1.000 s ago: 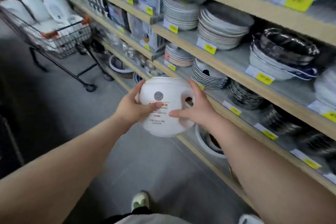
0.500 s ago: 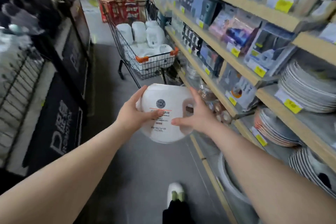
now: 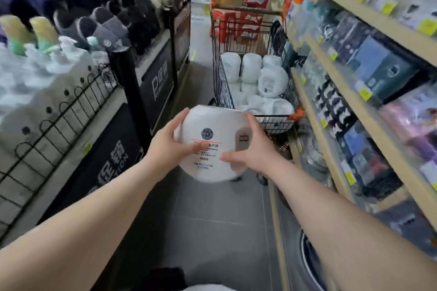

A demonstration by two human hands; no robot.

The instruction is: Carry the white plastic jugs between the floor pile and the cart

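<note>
Wooden shelves (image 3: 335, 92) line the right; a black wire cart (image 3: 238, 61) carries white packs; before it, a round, smooth white package (image 3: 212, 146) with printed label; left hand (image 3: 169, 146) and right hand (image 3: 253, 152) grasp its sides.

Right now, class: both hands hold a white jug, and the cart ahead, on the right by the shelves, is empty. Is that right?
Not quite. In the head view the cart already holds several white jugs. The rest stands: left hand and right hand hold the white jug, cart beside the shelves.
</note>
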